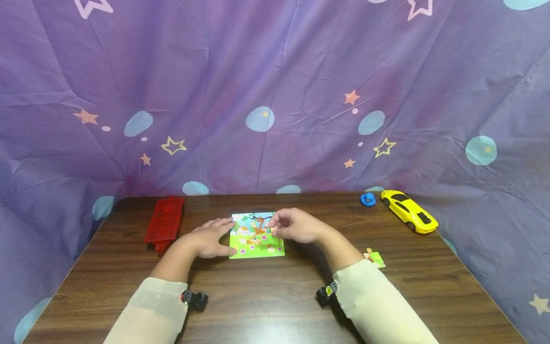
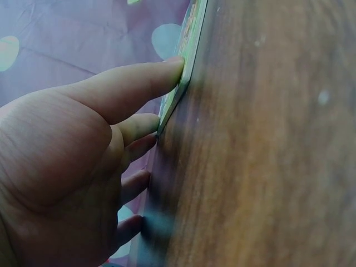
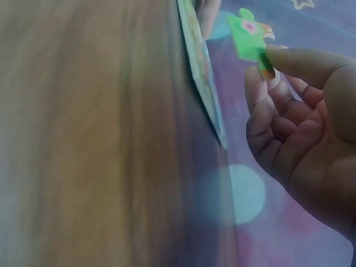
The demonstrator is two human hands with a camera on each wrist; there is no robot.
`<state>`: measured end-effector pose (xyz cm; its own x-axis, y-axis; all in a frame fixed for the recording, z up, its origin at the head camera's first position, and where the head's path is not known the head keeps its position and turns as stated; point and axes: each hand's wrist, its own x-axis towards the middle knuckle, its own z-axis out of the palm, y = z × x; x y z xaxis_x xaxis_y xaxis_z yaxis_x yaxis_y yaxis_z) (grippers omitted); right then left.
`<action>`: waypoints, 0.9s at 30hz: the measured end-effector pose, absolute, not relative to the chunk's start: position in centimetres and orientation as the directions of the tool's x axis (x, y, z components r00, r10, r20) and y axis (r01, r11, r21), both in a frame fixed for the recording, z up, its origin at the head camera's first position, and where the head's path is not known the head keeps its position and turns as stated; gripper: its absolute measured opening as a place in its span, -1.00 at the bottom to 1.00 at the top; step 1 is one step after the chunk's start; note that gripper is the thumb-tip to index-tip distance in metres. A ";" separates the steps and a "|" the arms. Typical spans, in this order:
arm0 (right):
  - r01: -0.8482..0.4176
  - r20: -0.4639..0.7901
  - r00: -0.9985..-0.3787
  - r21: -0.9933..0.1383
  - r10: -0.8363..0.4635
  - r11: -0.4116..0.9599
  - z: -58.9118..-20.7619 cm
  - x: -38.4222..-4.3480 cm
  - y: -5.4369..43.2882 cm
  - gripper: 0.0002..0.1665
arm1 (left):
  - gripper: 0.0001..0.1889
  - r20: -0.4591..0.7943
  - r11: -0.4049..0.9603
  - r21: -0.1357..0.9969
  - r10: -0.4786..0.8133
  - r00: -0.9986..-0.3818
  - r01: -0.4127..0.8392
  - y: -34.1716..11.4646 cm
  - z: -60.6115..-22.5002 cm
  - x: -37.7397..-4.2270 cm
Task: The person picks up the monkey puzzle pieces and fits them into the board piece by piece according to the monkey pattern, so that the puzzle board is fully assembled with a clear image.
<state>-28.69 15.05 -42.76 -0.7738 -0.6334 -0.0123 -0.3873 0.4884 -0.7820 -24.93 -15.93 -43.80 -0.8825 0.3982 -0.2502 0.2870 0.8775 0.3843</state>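
A jigsaw puzzle board (image 1: 258, 254) with a bright animal picture lies flat on the table. My left hand (image 1: 210, 239) rests at its left side, fingers spread. In the left wrist view, the thumb (image 2: 147, 80) touches the board's edge and the index fingertip is at its corner. Over the board's right part, my right hand (image 1: 298, 225) pinches a green puzzle piece (image 3: 246, 41) between thumb and fingers. The right wrist view shows a pink flower on that piece, held above the board's surface. Another puzzle piece (image 1: 375, 259) lies beside the right forearm, partly hidden by the sleeve.
A red plastic toy (image 1: 165, 220) stands at the table's back left. Toward the back right are a small blue hat-shaped object (image 1: 367, 199) and a yellow toy car (image 1: 409, 211). A purple patterned cloth (image 1: 275, 157) hangs behind the wooden table (image 1: 258, 301).
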 end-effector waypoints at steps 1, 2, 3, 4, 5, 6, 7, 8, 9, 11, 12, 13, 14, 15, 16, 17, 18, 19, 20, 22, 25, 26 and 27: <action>-0.397 -0.009 -0.772 -0.774 -0.636 0.493 -42.7 -28.8 14.7 -0.81 | -0.02 -0.251 0.877 0.384 0.399 -0.882 0.288 -15.9 -43.8 -24.9; -0.406 -0.005 -0.771 -0.767 -0.637 0.497 -42.6 -28.8 14.4 -0.81 | -0.01 -0.252 0.878 0.384 0.398 -0.882 0.286 -15.9 -43.8 -24.9; -0.414 -0.003 -0.771 -0.758 -0.637 0.504 -42.5 -28.9 14.1 -0.83 | -0.01 -0.254 0.879 0.383 0.397 -0.882 0.286 -15.9 -43.8 -25.0; -0.412 -0.007 -0.775 -0.753 -0.632 0.513 -42.4 -28.9 13.8 -0.84 | -0.02 -0.254 0.879 0.382 0.398 -0.881 0.287 -15.9 -43.8 -25.0; -0.413 -0.006 -0.777 -0.751 -0.630 0.516 -42.3 -29.0 13.5 -0.85 | -0.02 -0.255 0.879 0.381 0.399 -0.881 0.288 -15.9 -43.8 -25.0; -0.415 -0.005 -0.778 -0.747 -0.628 0.520 -42.3 -29.1 13.3 -0.86 | -0.01 -0.260 0.881 0.379 0.396 -0.881 0.284 -15.9 -43.8 -25.0; -0.420 -0.004 -0.782 -0.737 -0.624 0.530 -42.2 -29.2 13.0 -0.86 | -0.01 -0.264 0.883 0.377 0.393 -0.881 0.281 -15.9 -43.9 -25.1; -0.421 -0.004 -0.784 -0.731 -0.621 0.537 -42.2 -29.2 12.7 -0.86 | -0.01 -0.266 0.883 0.378 0.391 -0.881 0.278 -15.9 -43.9 -25.1; -0.424 -0.003 -0.785 -0.727 -0.620 0.540 -42.2 -29.2 12.5 -0.87 | -0.01 -0.264 0.883 0.378 0.392 -0.881 0.279 -15.9 -44.0 -25.2; -0.430 -0.004 -0.781 -0.722 -0.625 0.542 -42.2 -29.3 12.1 -0.87 | -0.02 -0.264 0.883 0.381 0.389 -0.883 0.275 -15.9 -44.2 -25.2; -0.432 -0.009 -0.775 -0.721 -0.631 0.541 -42.3 -29.3 12.0 -0.87 | -0.02 -0.269 0.884 0.382 0.385 -0.883 0.270 -15.9 -44.2 -25.2; -0.432 -0.016 -0.769 -0.723 -0.638 0.539 -42.4 -29.3 11.8 -0.87 | -0.02 -0.270 0.884 0.383 0.385 -0.883 0.268 -15.9 -44.2 -25.2; -0.438 -0.018 -0.759 -0.726 -0.651 0.530 -42.6 -29.2 11.7 -0.87 | -0.02 -0.271 0.884 0.384 0.385 -0.882 0.268 -15.9 -44.2 -25.2; -0.447 -0.021 -0.748 -0.723 -0.663 0.527 -42.7 -29.2 11.6 -0.87 | -0.02 -0.269 0.883 0.383 0.389 -0.881 0.273 -15.9 -44.2 -25.2; -0.451 -0.026 -0.738 -0.724 -0.674 0.522 -42.9 -29.2 11.6 -0.87 | -0.02 -0.270 0.882 0.384 0.390 -0.880 0.273 -15.9 -44.1 -25.2; -0.451 -0.036 -0.731 -0.724 -0.682 0.522 -43.0 -29.1 11.5 -0.86 | -0.02 -0.271 0.881 0.384 0.392 -0.879 0.275 -15.9 -44.0 -25.2; -0.450 -0.046 -0.726 -0.723 -0.687 0.524 -43.1 -29.0 11.5 -0.84 | -0.02 -0.269 0.880 0.385 0.394 -0.879 0.277 -16.0 -44.0 -25.2; -0.444 -0.056 -0.722 -0.726 -0.689 0.525 -43.2 -28.9 11.5 -0.82 | -0.02 -0.265 0.878 0.386 0.398 -0.878 0.281 -16.0 -43.9 -25.2; -0.439 -0.065 -0.720 -0.728 -0.691 0.526 -43.3 -28.8 11.4 -0.81 | -0.02 -0.259 0.876 0.388 0.401 -0.879 0.286 -16.0 -43.9 -25.2; -0.399 -0.097 -0.724 -0.749 -0.683 0.529 -43.5 -28.6 11.3 -0.78 | -0.02 -0.251 0.874 0.390 0.404 -0.880 0.290 -16.0 -43.9 -25.2; -0.374 -0.118 -0.730 -0.756 -0.673 0.538 -43.6 -28.3 11.1 -0.76 | -0.02 -0.250 0.875 0.389 0.402 -0.881 0.289 -16.0 -43.9 -25.1; -0.375 -0.117 -0.732 -0.753 -0.671 0.541 -43.6 -28.2 11.0 -0.77 | -0.02 -0.250 0.875 0.389 0.401 -0.881 0.287 -16.1 -43.9 -25.1; -0.382 -0.116 -0.734 -0.744 -0.669 0.549 -43.6 -28.2 10.9 -0.77 | -0.02 -0.251 0.875 0.390 0.400 -0.882 0.286 -16.1 -43.9 -25.1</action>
